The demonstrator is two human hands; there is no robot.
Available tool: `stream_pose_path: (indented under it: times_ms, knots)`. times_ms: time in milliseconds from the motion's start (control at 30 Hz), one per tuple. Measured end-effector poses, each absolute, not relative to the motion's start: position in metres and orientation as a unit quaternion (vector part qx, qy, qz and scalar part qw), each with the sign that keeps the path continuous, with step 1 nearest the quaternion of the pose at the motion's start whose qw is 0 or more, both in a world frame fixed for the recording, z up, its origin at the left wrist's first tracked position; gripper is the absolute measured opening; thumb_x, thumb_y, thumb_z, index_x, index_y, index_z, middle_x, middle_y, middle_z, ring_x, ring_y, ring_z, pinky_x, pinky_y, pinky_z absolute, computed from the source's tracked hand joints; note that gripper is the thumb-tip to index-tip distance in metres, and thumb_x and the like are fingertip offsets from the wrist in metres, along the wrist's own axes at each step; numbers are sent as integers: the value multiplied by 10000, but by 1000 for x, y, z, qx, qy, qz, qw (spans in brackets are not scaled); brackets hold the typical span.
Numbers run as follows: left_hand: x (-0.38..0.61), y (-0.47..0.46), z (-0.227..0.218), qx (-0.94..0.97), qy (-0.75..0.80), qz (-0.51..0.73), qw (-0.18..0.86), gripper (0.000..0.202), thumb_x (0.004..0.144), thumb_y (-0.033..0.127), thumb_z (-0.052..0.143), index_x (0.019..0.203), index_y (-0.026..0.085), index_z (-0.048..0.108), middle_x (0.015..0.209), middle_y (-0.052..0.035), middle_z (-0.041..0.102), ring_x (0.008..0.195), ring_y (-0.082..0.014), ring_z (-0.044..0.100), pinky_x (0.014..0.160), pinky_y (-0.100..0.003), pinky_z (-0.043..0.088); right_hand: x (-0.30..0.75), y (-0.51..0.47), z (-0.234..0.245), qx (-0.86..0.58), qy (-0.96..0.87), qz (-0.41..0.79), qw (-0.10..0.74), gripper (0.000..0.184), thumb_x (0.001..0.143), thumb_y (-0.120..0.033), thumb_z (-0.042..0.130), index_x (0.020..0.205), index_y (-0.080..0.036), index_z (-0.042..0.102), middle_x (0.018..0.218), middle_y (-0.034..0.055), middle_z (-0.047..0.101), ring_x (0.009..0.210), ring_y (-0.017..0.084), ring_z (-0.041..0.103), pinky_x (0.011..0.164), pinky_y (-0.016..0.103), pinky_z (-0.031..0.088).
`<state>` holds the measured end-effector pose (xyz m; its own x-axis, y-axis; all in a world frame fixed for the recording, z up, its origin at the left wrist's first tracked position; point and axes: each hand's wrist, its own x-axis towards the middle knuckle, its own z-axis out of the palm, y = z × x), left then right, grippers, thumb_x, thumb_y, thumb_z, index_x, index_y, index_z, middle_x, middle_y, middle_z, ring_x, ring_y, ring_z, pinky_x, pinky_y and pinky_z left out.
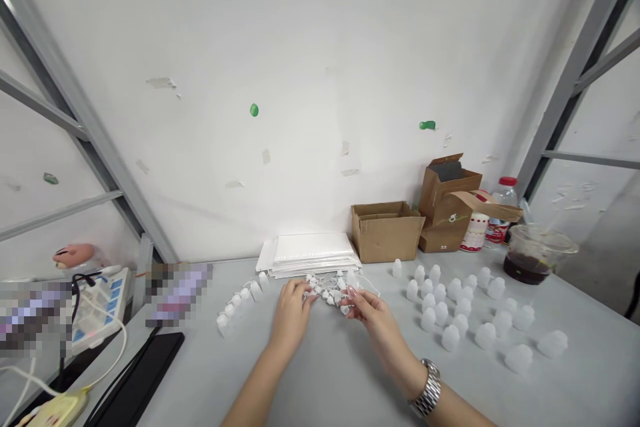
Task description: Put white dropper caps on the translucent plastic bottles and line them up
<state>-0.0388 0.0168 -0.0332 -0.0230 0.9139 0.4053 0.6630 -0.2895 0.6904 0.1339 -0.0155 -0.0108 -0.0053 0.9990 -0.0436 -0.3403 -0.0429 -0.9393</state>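
A tangle of small white sockets on a thin white cord, like a light string (329, 296), lies between my hands. My left hand (291, 312) is at its left side, thumb and fingers curled around a bit of it. With thumb and fingertips together, my right hand (369, 312) pinches a frosted white bulb cover (351, 278) upright at the right side of the tangle. A metal watch is on my right wrist. More frosted bulb covers (441, 313) stand in loose rows on the right. A short slanting row of similar white pieces (243, 295) sits on the left.
Behind the tangle lies a stack of flat white boxes (315, 249). Beside it stand an open cardboard box (387, 238), a brown paper bag (443, 210), a bottle (506, 197) and a cup of dark drink (530, 267). A black slab (143, 373) and a power strip (100, 310) are at left.
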Motion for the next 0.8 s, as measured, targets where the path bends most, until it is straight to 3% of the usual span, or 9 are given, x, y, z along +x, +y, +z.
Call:
stream_pose_path:
  times_ms: [133,267,400,600,800]
  knots:
    - [-40,18,-22,571,540,520,335,215,755,356,496,829,182,598,853,-78,654,803,-212,608,684,-330,461,132,-15,-11,-443,-425,565,551,350,572,-467,708,692,-141,663,712,56,657,633,167,537,667,292,428]
    - [-36,15,-9,504,506,548,436,282,625,393,641,777,157,655,775,-75,692,650,-187,620,564,-275,454,127,-14,-14,-459,-458,546,531,360,505,-460,737,649,-140,653,595,23,617,566,150,504,562,263,392]
    - [-31,10,0,475,497,541,484,281,550,372,706,746,170,710,822,-70,717,664,-183,619,669,-296,471,124,-15,-16,-470,-473,527,527,323,506,-429,736,629,-148,634,521,-10,570,517,132,479,517,246,362]
    - [-30,5,4,497,482,510,511,255,547,335,720,760,195,728,882,-65,719,899,-243,614,843,-323,432,122,-17,-20,-478,-501,509,511,258,572,-378,696,660,-152,609,525,-25,555,523,135,487,528,247,374]
    - [-28,4,0,443,465,523,560,371,540,320,741,881,178,704,888,-80,713,929,-231,598,856,-314,413,123,-23,-22,-504,-583,395,500,137,666,-293,624,715,-169,591,625,-8,573,630,162,520,631,270,402]
